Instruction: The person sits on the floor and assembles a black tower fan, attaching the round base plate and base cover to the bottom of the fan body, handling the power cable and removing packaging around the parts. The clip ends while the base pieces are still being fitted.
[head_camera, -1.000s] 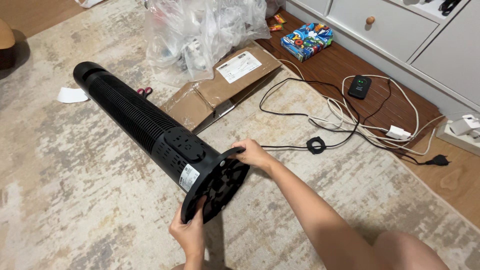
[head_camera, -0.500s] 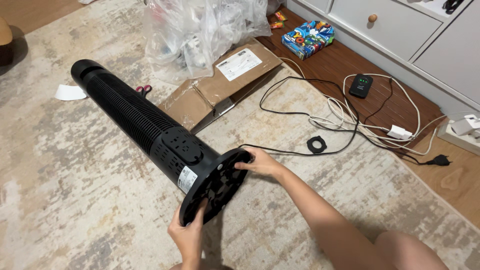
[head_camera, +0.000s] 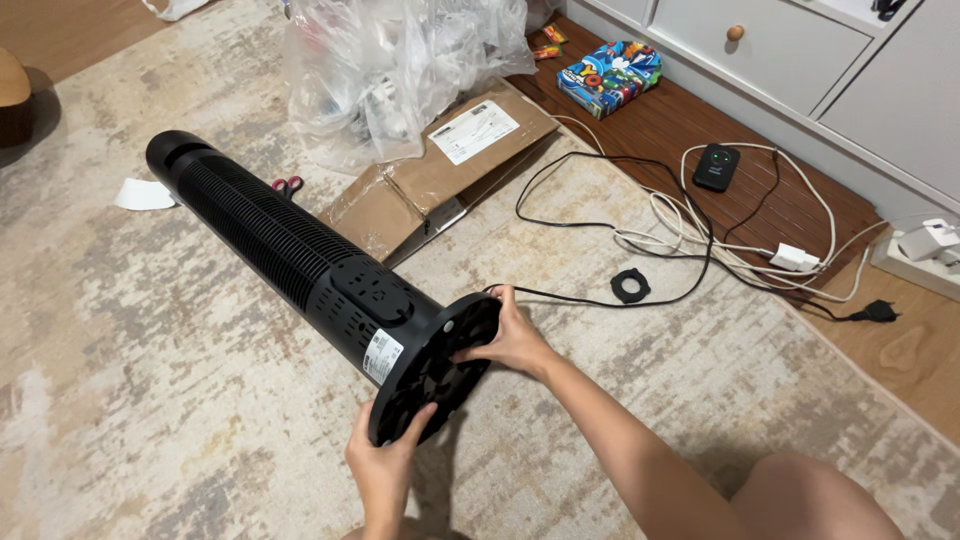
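Head view: tower fan (head_camera: 280, 240) lies on the rug (head_camera: 150, 400); my left hand (head_camera: 385, 465) and right hand (head_camera: 512, 338) clasp its round base (head_camera: 435, 365) rim. Rigid plastic, probably light, awkwardly long.

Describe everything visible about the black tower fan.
The black tower fan lies on its side on the beige rug. It looks like matte plastic: a long slotted cylinder, a white label near one end, and a round base. The left hand grips the base's lower rim, the right hand its upper rim.
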